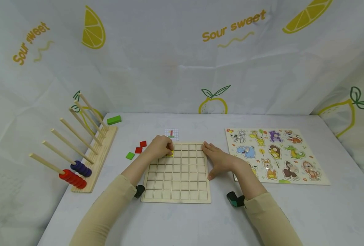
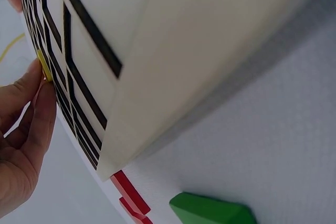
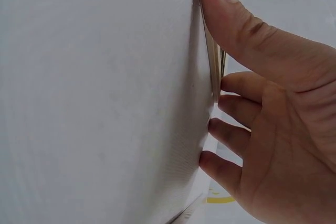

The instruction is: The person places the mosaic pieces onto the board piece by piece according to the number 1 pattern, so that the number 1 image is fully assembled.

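A square wooden grid board [image 1: 176,176] lies flat on the table in front of me. My left hand [image 1: 161,147] is over its far-left part and pinches a yellow square tile [image 2: 45,66] between thumb and fingers, right at the grid. Along the board's right edge my right hand [image 1: 220,160] rests with fingers spread; its thumb [image 3: 226,9] lies against the rim. To the left of the board are two red tiles [image 1: 143,144] and a green tile [image 1: 130,155]. Just beyond the far edge is a small pattern card [image 1: 176,134], partly covered by the left hand.
At the left stands a wooden peg rack [image 1: 105,141] with red rings [image 1: 72,179] and purple rings [image 1: 81,168] on its nearest pegs. A green block [image 1: 114,120] lies near the back. On the right is an animal puzzle board [image 1: 282,155], close to the right forearm.
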{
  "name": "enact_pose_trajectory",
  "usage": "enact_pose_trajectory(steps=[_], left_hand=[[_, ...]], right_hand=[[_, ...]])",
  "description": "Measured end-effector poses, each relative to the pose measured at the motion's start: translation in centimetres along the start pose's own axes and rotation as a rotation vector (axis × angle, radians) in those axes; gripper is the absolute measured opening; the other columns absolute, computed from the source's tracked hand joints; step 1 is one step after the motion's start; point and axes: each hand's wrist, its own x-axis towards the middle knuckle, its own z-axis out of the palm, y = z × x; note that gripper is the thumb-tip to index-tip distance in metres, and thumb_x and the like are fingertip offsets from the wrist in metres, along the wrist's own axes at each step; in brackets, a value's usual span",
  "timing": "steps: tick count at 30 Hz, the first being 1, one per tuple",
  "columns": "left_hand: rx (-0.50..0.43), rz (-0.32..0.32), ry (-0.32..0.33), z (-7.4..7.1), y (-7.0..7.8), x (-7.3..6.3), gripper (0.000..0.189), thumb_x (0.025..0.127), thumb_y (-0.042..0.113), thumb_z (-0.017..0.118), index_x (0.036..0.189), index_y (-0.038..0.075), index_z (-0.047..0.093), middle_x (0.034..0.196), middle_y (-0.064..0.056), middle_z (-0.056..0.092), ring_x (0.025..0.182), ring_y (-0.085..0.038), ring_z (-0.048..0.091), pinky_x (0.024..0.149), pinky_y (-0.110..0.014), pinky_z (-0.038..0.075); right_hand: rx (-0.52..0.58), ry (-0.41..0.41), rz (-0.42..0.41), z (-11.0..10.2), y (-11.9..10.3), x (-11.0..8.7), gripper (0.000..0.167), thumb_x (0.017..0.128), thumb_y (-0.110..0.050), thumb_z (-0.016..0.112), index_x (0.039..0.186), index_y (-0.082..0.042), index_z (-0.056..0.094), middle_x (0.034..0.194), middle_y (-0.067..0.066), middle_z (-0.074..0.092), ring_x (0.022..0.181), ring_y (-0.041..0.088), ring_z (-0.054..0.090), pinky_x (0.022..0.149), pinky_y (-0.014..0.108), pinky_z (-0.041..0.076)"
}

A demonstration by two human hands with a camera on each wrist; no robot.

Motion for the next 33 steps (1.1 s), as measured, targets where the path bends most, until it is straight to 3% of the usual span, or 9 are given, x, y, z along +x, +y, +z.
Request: enact_pose_trajectory(steps=[15, 23, 33], left_hand=[[-0.006, 0.024, -0.038, -0.7, -0.2, -0.1, 0.006, 0.084, 0.007, 0.077, 0.087, 0.008, 0.071, 0.085, -0.005, 0.07, 0.078, -0.015, 0.058, 0.075, -0.027, 0.049], [-0.022, 0.038, -0.006, -2.1, -0.9, -0.7, 0.009, 0.086, 0.007, 0.073, 0.094, 0.004, 0.072, 0.089, -0.008, 0.071, 0.081, -0.018, 0.061, 0.078, -0.031, 0.052], [-0.019, -0.041, 0.026, -4.7, -3.2, -1.4, 0.022, 0.089, 0.01, 0.071, 0.11, 0.004, 0.07, 0.106, -0.013, 0.07, 0.1, -0.026, 0.063, 0.09, -0.041, 0.052]], right_hand=[[-0.012, 0.0, 0.016, 0.1, 0.2, 0.2, 0.121, 0.067, -0.027, 0.09, 0.157, 0.0, 0.014, 0.167, 0.017, 0.002, 0.155, 0.04, 0.003, 0.124, 0.056, 0.015], [-0.005, 0.0, 0.018, 0.0, 0.2, 0.1, 0.122, 0.065, -0.026, 0.09, 0.157, 0.001, 0.014, 0.167, 0.018, 0.002, 0.155, 0.04, 0.003, 0.124, 0.056, 0.015], [0.003, 0.0, 0.003, 0.1, 0.3, 0.1, 0.12, 0.068, -0.025, 0.09, 0.156, 0.001, 0.014, 0.167, 0.018, 0.002, 0.155, 0.041, 0.003, 0.124, 0.056, 0.014]])
